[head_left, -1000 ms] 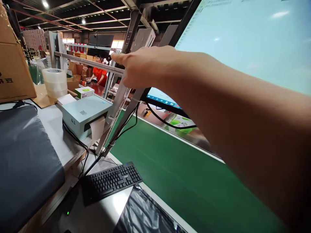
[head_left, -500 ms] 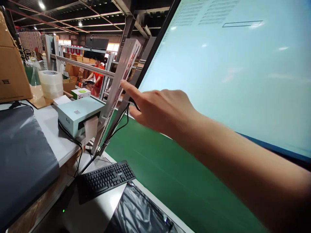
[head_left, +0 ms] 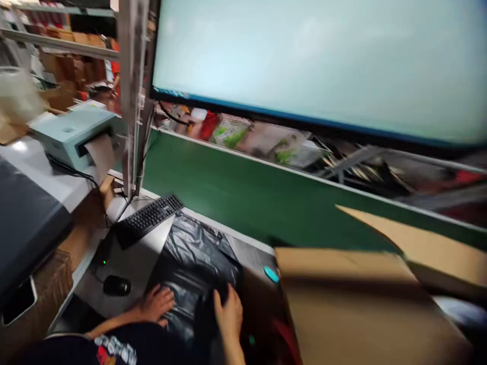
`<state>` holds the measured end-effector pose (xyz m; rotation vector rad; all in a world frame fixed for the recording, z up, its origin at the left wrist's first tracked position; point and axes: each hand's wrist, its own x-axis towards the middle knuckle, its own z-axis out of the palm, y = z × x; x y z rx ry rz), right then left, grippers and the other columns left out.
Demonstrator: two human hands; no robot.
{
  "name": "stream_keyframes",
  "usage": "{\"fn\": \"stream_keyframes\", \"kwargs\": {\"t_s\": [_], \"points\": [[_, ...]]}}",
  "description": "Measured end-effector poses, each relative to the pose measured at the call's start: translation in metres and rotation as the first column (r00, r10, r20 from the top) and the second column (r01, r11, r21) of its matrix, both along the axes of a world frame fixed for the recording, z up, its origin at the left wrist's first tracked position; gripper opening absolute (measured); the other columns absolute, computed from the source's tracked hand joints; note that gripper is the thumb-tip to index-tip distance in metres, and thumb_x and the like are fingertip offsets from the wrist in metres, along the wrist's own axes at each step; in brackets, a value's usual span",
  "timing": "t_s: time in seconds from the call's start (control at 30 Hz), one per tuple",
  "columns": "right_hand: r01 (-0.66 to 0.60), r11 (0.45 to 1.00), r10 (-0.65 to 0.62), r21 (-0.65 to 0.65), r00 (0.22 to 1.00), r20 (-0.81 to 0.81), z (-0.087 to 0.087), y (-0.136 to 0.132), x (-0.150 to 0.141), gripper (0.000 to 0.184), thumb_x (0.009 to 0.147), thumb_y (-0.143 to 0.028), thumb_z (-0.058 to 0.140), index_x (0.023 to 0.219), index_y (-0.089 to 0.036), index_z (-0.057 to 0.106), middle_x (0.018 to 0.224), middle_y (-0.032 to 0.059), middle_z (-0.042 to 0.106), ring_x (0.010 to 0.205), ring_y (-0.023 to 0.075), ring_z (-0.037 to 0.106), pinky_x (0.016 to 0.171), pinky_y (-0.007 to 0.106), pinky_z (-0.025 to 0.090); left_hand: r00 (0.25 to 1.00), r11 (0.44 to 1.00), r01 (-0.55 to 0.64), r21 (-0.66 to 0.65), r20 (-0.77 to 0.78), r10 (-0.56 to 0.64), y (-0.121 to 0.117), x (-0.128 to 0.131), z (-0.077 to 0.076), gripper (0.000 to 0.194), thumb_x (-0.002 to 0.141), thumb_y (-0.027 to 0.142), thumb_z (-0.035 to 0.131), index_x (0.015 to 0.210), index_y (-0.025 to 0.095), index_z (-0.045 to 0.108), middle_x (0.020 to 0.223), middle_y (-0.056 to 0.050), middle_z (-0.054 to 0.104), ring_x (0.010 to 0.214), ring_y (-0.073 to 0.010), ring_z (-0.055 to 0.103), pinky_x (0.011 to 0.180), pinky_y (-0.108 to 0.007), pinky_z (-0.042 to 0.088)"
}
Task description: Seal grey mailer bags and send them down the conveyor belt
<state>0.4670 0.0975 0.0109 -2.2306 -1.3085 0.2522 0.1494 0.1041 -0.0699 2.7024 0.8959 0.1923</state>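
Low in the blurred head view, both my hands rest on a crumpled black plastic bag lying on the worktop in front of me. My left hand lies on the bag's near left part with its fingers spread. My right hand is at the bag's near right edge, thumb up and fingers curled round a dark fold of it. An open brown cardboard box stands just right of my right hand, its flap raised.
A black keyboard and mouse lie to the left of the bag. A label printer with paper hanging out sits on the left bench. A big monitor hangs above the green conveyor belt. A small teal disc lies by the box.
My right arm has come down from pointing at the screen to the black bag. The camera has swung right and down, and the left hand and cardboard box have come into view.
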Motion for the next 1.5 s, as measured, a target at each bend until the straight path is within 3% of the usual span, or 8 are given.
{"fn": "stream_keyframes", "kwargs": {"t_s": [0.13,0.33,0.6,0.9,1.0,1.13,1.27,1.5], "points": [[-0.04,0.958,0.081,-0.284,0.987,0.136,-0.055,-0.107,-0.042,0.076,0.101,-0.059,0.03,0.156,-0.013,0.054,0.17,0.0227,0.039,0.16,0.0414,0.033,0.128,0.066,0.028,0.995,0.99,0.062,-0.123,-0.066,-0.071,-0.027,-0.005,-0.007,0.073,0.098,0.052,0.053,0.165,0.025,0.042,0.171,-0.009,0.042,0.158,-0.0285,0.039,0.132,-0.046,0.028],[-0.019,0.935,0.062,-0.354,0.992,0.112,-0.067,-0.113,-0.053,0.066,0.104,-0.05,0.041,0.162,-0.017,0.047,0.174,0.0192,0.034,0.162,0.037,0.031,0.131,0.06,0.023,0.979,0.985,0.092,-0.147,-0.167,-0.116,-0.01,-0.015,0.013,0.083,0.097,0.049,0.057,0.171,0.025,0.025,0.177,-0.011,0.028,0.165,-0.0334,0.024,0.133,-0.058,0.019],[-0.101,0.988,0.09,-0.114,0.991,-0.095,-0.029,0.027,-0.02,0.048,0.099,-0.027,0.046,0.142,-0.015,0.065,0.155,0.018,0.059,0.142,0.0295,0.053,0.121,0.044,0.041,0.94,0.987,0.046,-0.155,-0.327,-0.095,-0.019,-0.005,0.042,0.09,0.096,0.056,0.059,0.171,0.027,0.02,0.178,-0.011,0.02,0.165,-0.0381,0.022,0.132,-0.065,0.015],[-0.034,0.994,0.022,-0.107,0.994,-0.109,-0.012,0.175,0.096,0.062,0.092,-0.017,0.042,0.15,0.003,0.05,0.155,0.0281,0.053,0.142,0.0301,0.051,0.119,0.041,0.042,0.967,0.989,-0.001,-0.148,-0.251,-0.037,-0.04,-0.011,0.018,0.095,0.097,0.058,0.059,0.172,0.034,0.007,0.179,-0.006,0.02,0.163,-0.0375,0.028,0.131,-0.062,0.025],[0.021,0.999,-0.025,-0.036,0.996,-0.09,-0.017,0.143,0.088,0.065,0.099,-0.026,0.033,0.157,0.003,0.039,0.162,0.0305,0.043,0.15,0.0336,0.042,0.124,0.051,0.039,0.976,0.987,-0.031,-0.159,-0.22,-0.005,-0.045,-0.013,0.021,0.096,0.097,0.057,0.058,0.173,0.027,0.008,0.179,-0.01,0.02,0.163,-0.037,0.027,0.133,-0.061,0.023],[-0.035,0.999,0.035,0.008,0.998,-0.054,-0.027,0.016,0.011,0.063,0.104,-0.043,0.031,0.157,-0.012,0.045,0.161,0.0239,0.05,0.152,0.0383,0.044,0.121,0.061,0.042,0.985,0.979,-0.084,-0.187,-0.166,0.053,-0.049,-0.012,0.029,0.09,0.096,0.051,0.061,0.172,0.02,0.021,0.178,-0.014,0.026,0.164,-0.0352,0.027,0.134,-0.06,0.023],[-0.301,0.924,0.305,-0.236,0.952,-0.019,-0.042,-0.082,-0.058,0.062,0.102,-0.049,0.037,0.158,-0.027,0.052,0.17,0.0123,0.044,0.16,0.0351,0.037,0.127,0.06,0.036,0.988,0.971,-0.098,-0.22,-0.136,0.069,-0.048,-0.007,0.039,0.085,0.091,0.042,0.066,0.167,0.022,0.035,0.174,-0.014,0.036,0.161,-0.0355,0.033,0.132,-0.063,0.024],[-0.407,0.872,0.442,-0.273,0.893,0.081,-0.026,0.001,-0.046,0.05,0.105,-0.032,0.044,0.15,-0.015,0.058,0.164,0.0175,0.051,0.154,0.037,0.044,0.123,0.056,0.04,0.959,0.939,-0.171,-0.297,-0.268,0.09,-0.052,0.0,0.063,0.091,0.085,0.034,0.069,0.168,0.023,0.034,0.177,-0.01,0.027,0.161,-0.0375,0.03,0.128,-0.065,0.029]]}}
